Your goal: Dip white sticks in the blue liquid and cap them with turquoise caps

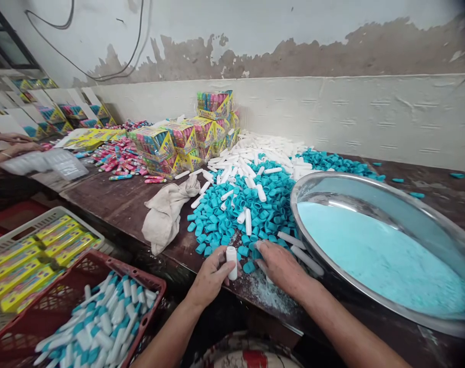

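My left hand [213, 273] is closed around a small white plastic bottle [231, 262], held upright with its open neck at the top. My right hand [280, 266] is at the front edge of a heap of teal caps [240, 204], thumb and fingers apart. Loose caps lie by its fingertips, though whether it touches one is unclear. White tubes [307, 259] rest on the table between this hand and a large metal basin [299, 204], which holds pale blue powder [374, 260]. More white bottles [255, 145] are piled behind the caps.
A beige cloth [165, 212] lies left of the caps. Filled display boxes [186, 138] stack near the wall. At lower left, a red crate [155, 301] holds capped bottles, beside a white crate [96, 230] of yellow boxes. Another person's hand [23, 148] touches clear plastic trays [63, 162].
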Demonstrator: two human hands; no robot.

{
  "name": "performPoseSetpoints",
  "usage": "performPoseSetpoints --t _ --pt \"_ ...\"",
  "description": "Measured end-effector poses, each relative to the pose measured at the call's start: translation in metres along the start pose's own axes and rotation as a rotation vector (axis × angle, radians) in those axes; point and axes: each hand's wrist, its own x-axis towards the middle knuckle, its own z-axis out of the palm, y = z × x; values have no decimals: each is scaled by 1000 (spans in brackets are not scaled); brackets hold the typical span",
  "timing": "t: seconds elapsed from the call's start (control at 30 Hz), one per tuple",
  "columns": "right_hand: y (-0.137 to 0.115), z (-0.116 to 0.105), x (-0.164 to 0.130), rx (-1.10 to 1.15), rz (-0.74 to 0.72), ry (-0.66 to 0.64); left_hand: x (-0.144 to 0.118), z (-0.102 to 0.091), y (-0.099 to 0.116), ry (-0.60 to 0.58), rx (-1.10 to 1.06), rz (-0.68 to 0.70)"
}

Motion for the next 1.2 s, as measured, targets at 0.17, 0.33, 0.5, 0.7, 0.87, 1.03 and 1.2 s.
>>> performPoseSetpoints --t 0.17,0.33,0.5,0.7,0.87,1.03,1.2 --pt "3 -7 -14 237 -17 43 4 12 1 -131 -6 -80" --pt "1 -3 -25 421 1 203 5 25 -8 -165 -116 -124" --pt "4 6 -32 466 8 299 4 26 -5 -147 -158 -150" --pt "19 15 -27 474 118 168 3 3 8 -38 -48 -56" --pt "4 8 -15 96 -19 101 1 -6 6 -22 -25 -73" --pt "-10 11 -6 -64 -221 51 0 -6 5 -30 -44 -67" --pt "-3 21 0 99 -145 61 -3 -10 5 -24 -40 -46"
